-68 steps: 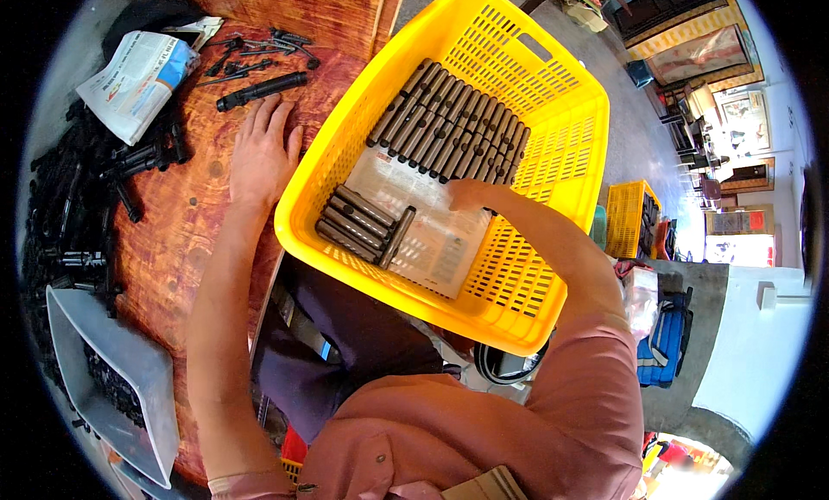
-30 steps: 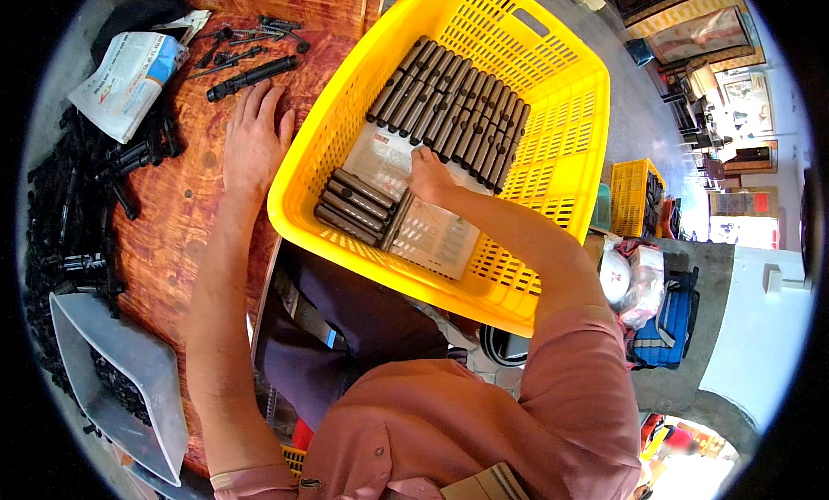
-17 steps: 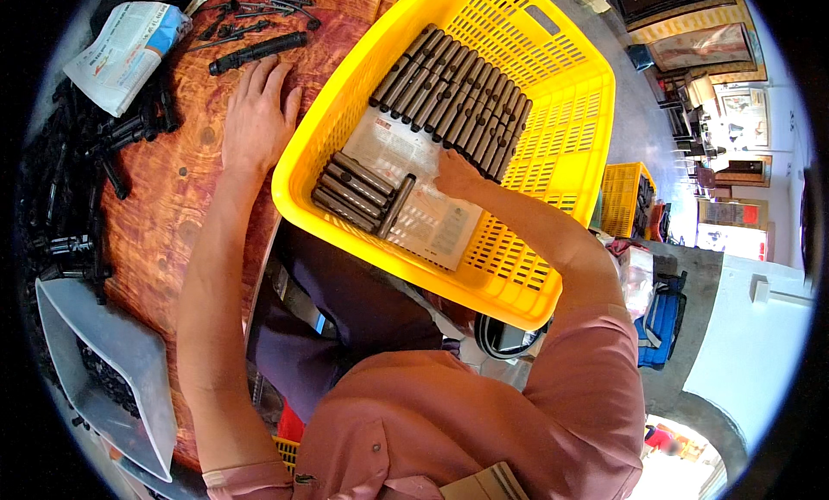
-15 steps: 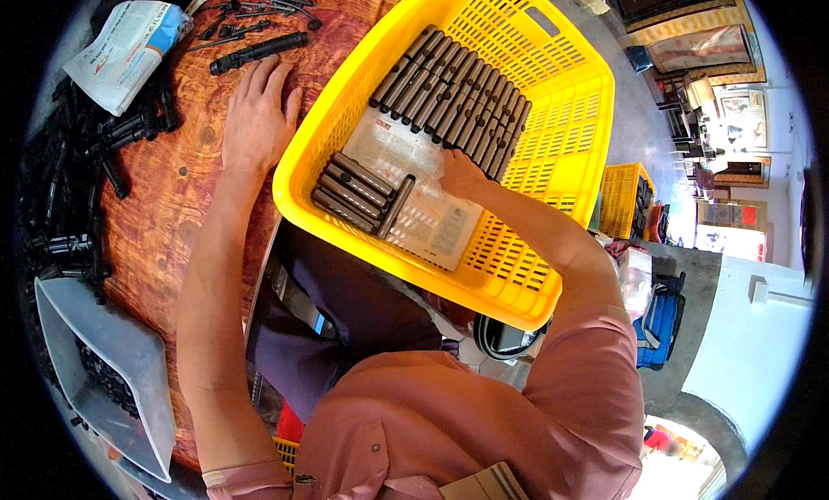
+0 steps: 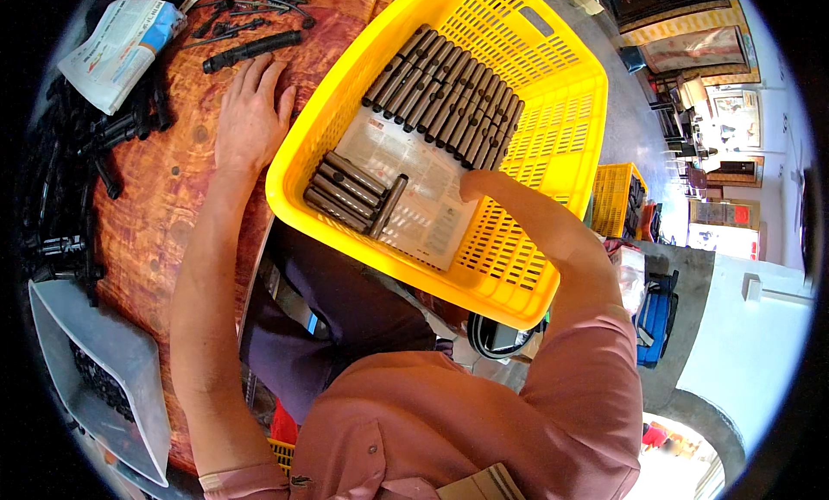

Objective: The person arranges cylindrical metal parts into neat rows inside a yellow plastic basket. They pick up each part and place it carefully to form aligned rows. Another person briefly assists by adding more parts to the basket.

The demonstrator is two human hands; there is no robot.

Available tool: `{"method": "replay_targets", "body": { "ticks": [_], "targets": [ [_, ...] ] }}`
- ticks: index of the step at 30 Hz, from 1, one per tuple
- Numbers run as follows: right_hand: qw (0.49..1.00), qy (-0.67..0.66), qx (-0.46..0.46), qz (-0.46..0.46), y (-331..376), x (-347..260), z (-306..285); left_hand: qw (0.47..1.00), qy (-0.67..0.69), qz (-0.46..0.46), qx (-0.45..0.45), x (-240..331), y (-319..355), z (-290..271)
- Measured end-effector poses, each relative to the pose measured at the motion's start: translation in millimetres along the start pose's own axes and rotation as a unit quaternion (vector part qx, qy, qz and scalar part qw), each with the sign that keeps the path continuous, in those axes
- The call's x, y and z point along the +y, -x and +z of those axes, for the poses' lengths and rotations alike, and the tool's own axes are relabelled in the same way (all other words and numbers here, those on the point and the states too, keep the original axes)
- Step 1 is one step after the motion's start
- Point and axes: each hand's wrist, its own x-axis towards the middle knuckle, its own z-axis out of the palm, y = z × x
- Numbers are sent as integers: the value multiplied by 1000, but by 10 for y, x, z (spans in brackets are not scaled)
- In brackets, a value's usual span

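— Resting flat on the wooden table (image 5: 164,215), the left hand (image 5: 249,120) lies palm down with fingers spread and nothing in its grasp. Its fingertips come just short of a single black rod (image 5: 252,51) lying crosswise on the table.

— And the right hand?

— The right hand (image 5: 473,186) reaches down into the yellow basket (image 5: 553,146). From this angle only the wrist and the back of the hand show; I cannot tell how far it is open or whether it holds anything. It sits over the printed paper sheet (image 5: 406,185) lining the basket floor.

— Contents of the basket?

— Two groups of dark metal tubes. A long row (image 5: 445,98) lies side by side along the far part of the floor. A smaller bundle (image 5: 341,189) lies at the near left corner, with one tube (image 5: 389,206) set crosswise against its end. The right hand is between the two groups, nearer the long row.

— Position of the basket?

— Tilted, its left rim leaning on the table edge just beside the left hand.

— Anything else on the table?

— A heap of black parts (image 5: 86,155) at the left edge, a folded newspaper (image 5: 121,42) at the far left, and a grey tray (image 5: 112,370) near the person's left elbow.
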Motion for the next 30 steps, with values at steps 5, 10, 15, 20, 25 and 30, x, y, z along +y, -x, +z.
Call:
{"method": "replay_targets", "body": {
  "ticks": [5,10,15,20,25,30],
  "targets": [
    [1000,-23,13,4,-44,44,84,1000,14,1,1,43,4,-33],
    [999,-30,15,0,-37,20,94,1000,8,1,9,31,21,-20],
    [993,-68,81,-50,-111,-224,-74,1000,10,5,7,50,5,-29],
    [894,-184,376,-159,-27,-621,-384,1000,2,9,9,31,-1,-15],
    [857,-280,416,-122,-96,-707,-635,1000,6,12,12,58,-12,-22],
    [895,-271,343,-87,159,-767,-659,1000,14,7,7,8,11,15]
  ]
}}
